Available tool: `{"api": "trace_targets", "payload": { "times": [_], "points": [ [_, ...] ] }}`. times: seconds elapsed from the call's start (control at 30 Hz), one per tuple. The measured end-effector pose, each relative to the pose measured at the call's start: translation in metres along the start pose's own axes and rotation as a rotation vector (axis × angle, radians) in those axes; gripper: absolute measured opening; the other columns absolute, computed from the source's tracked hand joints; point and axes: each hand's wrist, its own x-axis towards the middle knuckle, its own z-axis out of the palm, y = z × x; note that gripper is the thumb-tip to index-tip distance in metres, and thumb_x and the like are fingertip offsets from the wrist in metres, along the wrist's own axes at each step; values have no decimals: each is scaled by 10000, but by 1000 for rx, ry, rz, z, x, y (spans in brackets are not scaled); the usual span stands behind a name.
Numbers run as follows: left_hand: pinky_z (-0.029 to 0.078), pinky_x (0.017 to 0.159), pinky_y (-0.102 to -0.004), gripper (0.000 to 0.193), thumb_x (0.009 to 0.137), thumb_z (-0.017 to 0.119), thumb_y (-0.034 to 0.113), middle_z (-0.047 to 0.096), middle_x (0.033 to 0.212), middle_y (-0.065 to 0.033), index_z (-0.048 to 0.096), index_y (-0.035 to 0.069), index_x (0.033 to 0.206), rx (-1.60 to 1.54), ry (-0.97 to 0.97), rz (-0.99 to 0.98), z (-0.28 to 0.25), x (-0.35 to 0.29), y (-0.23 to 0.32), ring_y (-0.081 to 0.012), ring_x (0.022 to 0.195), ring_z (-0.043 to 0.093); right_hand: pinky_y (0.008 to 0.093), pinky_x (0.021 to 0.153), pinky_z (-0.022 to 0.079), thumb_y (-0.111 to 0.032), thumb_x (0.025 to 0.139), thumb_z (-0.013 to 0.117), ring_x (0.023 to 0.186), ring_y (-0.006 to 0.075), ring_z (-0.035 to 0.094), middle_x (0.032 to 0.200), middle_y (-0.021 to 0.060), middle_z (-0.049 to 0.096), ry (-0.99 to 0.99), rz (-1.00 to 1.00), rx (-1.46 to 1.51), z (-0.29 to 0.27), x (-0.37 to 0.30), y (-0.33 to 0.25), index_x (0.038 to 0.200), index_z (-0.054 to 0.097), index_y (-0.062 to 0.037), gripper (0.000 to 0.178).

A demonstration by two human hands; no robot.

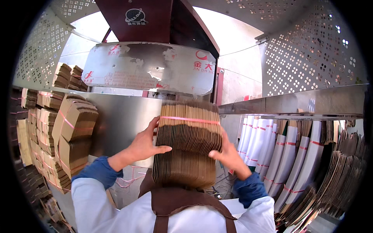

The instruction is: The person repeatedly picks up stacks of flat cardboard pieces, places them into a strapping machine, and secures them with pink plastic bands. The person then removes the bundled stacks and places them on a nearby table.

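Observation:
Between my two hands is a thick bundle of brown cardboard pieces point(186, 139), standing on edge side by side, with a pink strap point(190, 120) across its upper part. My left hand point(145, 141) grips the bundle's left side, its thumb lying over the front edges. On the opposite side, my right hand point(229, 153) presses in, thumb also on the front. The bundle's lower end reaches down close to my brown apron point(186, 200). Its far end lies at the metal machine table point(124, 116), below the film-covered metal panel point(151, 68).
Strapped cardboard bundles point(75, 128) are stacked at the left. White and brown strapped bundles point(291, 155) stand at the right, below a metal rail point(295, 103). A dark red machine housing point(147, 19) rises ahead. Pink strap scraps point(130, 176) hang at the table's near edge.

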Motion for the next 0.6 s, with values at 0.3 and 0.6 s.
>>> {"api": "trace_targets", "payload": {
  "times": [0.3,0.6],
  "points": [
    [533,748,-422,998,722,702,639,576,1248,-115,264,127,1458,-418,-487,-360,11,70,-108,-225,1058,606,336,1072,317,-582,959,411,1264,226,433,1343,129,513,-271,451,127,28,78,107,1382,433,28,743],
    [197,1150,-383,1347,596,891,322,187,1550,-196,-55,9,1502,-337,-115,197,8,-20,-88,-321,1438,188,373,1152,184,-565,972,389,1437,257,200,1571,142,163,-137,-44,211,42,2,11,1531,14,-79,829]
  ]
}}
